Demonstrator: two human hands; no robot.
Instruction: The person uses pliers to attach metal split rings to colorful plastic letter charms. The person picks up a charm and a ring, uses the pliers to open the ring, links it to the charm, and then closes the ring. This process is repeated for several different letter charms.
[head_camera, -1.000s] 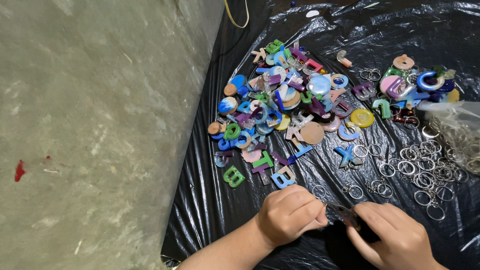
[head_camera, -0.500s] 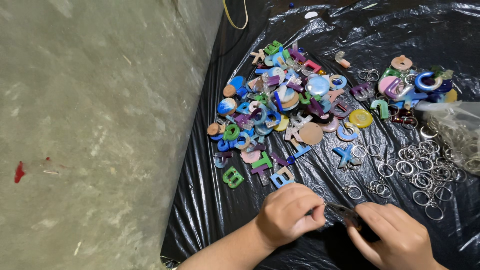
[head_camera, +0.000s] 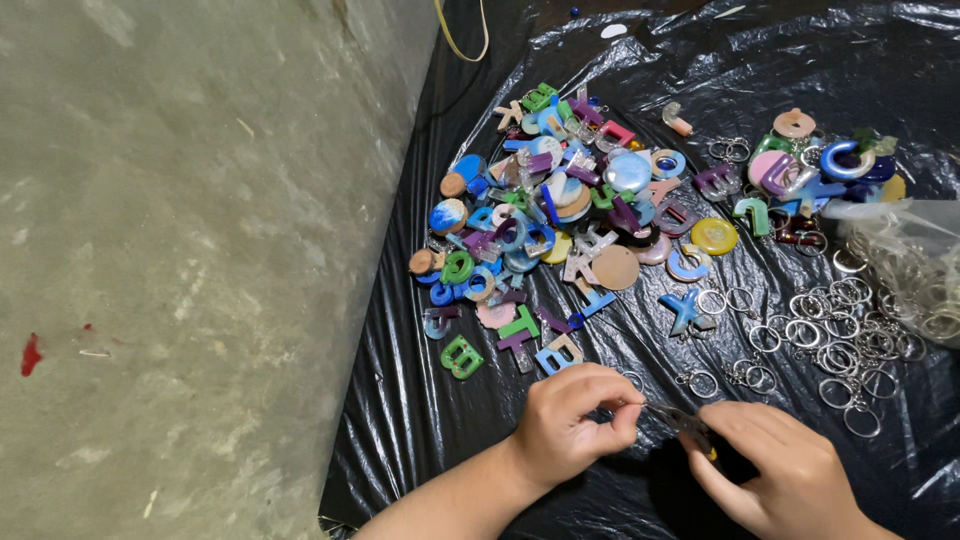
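My left hand (head_camera: 575, 420) is at the bottom centre, fingers pinched on a small metal piece that I cannot make out. My right hand (head_camera: 775, 470) is beside it, closed on small dark pliers (head_camera: 685, 420) whose tip meets the left fingertips. Both hands hover over a black plastic sheet (head_camera: 400, 420). Just above them lies a pile of colourful resin letters and discs (head_camera: 570, 220). Several loose metal key rings (head_camera: 830, 345) are scattered to the right of the hands.
A clear plastic bag of key rings (head_camera: 905, 265) lies at the right edge. A second cluster of resin charms (head_camera: 810, 170) sits at the upper right. Bare concrete floor (head_camera: 180, 250) with a red spot (head_camera: 30, 355) fills the left. A yellow cord (head_camera: 465, 40) lies at the top.
Both hands stay almost in place; the fingers shift slightly around the small piece between them. The piles have not moved.
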